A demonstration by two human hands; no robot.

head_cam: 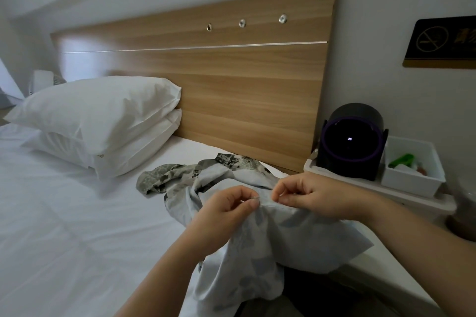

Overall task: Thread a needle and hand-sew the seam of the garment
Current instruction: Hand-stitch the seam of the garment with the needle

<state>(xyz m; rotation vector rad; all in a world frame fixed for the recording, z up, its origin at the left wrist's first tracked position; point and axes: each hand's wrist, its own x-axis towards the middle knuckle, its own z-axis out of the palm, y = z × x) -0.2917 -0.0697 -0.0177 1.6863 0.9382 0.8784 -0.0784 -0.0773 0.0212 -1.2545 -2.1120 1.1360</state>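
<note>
Needle point(253, 197) lay level, pinched in the left grip point(226, 210), its axis running toward the right grip point(309, 197), which pinched the garment point(296, 234) just beside

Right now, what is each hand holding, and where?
The left hand pinches the needle at the garment seam; right hand pinches the fabric edge beside it.
</note>
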